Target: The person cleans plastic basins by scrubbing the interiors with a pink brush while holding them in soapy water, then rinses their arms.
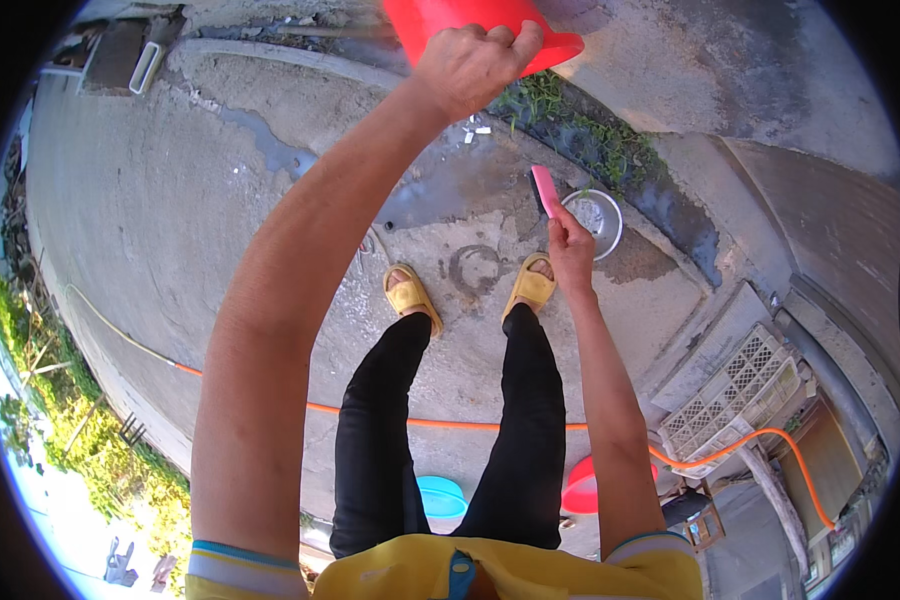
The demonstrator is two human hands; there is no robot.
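Observation:
My left hand (pixel 469 71) is raised at the top of the view, fingers curled over a red plastic bucket (pixel 439 19) near its flared lip. The bucket is tilted and partly cut off by the picture's upper edge. Lower down, my right hand (pixel 572 251) grips a pink scrubbing brush (pixel 545 187) by one end, its dark bristles facing left. Just beyond that hand, a round metal basin (pixel 609 217) rests on the wet concrete, partly hidden by the hand.
A ditch with green weeds (pixel 615 154) crosses beyond the basin. An orange hose (pixel 450 424) runs behind my feet. Blue (pixel 442 499) and red basins (pixel 581 487) stand behind me. A pale plastic crate (pixel 727 397) sits at right. Small white scraps (pixel 476 131) lie near the ditch.

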